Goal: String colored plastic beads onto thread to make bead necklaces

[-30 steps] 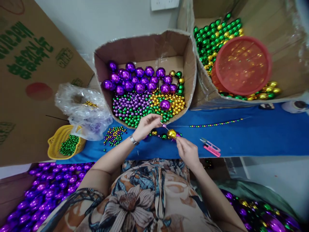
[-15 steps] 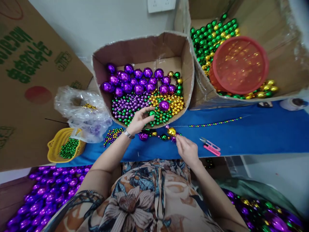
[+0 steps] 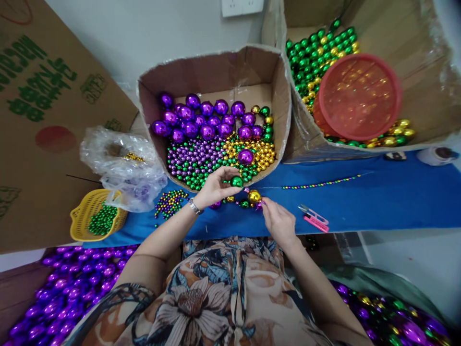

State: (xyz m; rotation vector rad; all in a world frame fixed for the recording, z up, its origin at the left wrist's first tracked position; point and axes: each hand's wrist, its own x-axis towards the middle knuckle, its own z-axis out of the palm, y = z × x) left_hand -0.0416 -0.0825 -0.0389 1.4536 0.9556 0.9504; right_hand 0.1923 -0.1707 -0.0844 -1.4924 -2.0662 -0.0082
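Between the thumb and fingers of my left hand (image 3: pixel 216 186) is a large green bead (image 3: pixel 236 181), held at the near edge of the bead box. My right hand (image 3: pixel 280 222) pinches the bead string just beside a large gold bead (image 3: pixel 254 196). A small pinkish bead (image 3: pixel 247 190) sits between the green and gold beads. Behind and below my fingers, more of the strung beads (image 3: pixel 245 204) in purple, green and gold lie on the blue cloth, partly hidden by my left hand. Whether the thread passes through the green bead I cannot tell.
A cardboard box (image 3: pixel 214 67) of purple, green and gold beads stands ahead. Another box holds a red basin (image 3: pixel 360 96). Right lie a thin beaded strand (image 3: pixel 320 184) and pink-handled snips (image 3: pixel 315 220); left are loose small beads (image 3: pixel 170 203), a yellow basket (image 3: pixel 81 218) and a plastic bag (image 3: pixel 118 168).
My left hand has moved right and toward me with the green bead, from above the box's beads to beside the pinkish bead. My right hand has barely moved.
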